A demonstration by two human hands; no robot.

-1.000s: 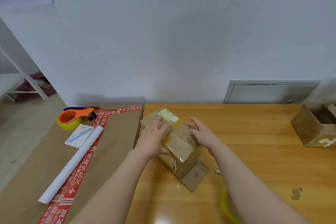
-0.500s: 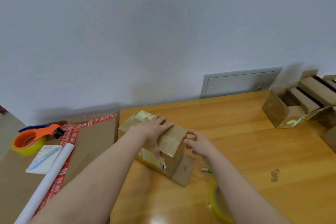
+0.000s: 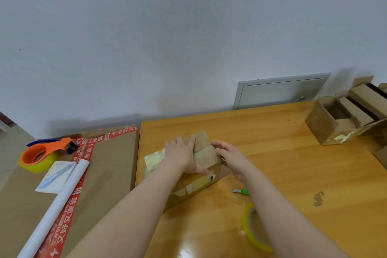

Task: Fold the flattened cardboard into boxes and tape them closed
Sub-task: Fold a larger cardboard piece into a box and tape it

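A small brown cardboard box [image 3: 206, 153] with old tape patches lies on the wooden table [image 3: 293, 174], its two top flaps folded down and meeting in a seam. My left hand [image 3: 183, 155] lies flat on those flaps with straight fingers and presses them down. My right hand [image 3: 230, 157] rests against the box's right end, fingers loosely bent and touching the flap edge there. A roll of yellow tape [image 3: 254, 239] lies near the table's front edge, partly hidden by my right forearm.
A small green-handled cutter [image 3: 241, 191] lies just right of the box. On the large taped carton [image 3: 109, 163] to the left lie an orange tape dispenser [image 3: 41, 152], a notepad with pen [image 3: 55, 176] and a white paper roll [image 3: 60, 201]. Open boxes [image 3: 345, 119] stand at the far right.
The box has turned and settled flatter on the table. My left hand slid further over the top flaps. My right hand shifted to the box's right end. The view swung right.
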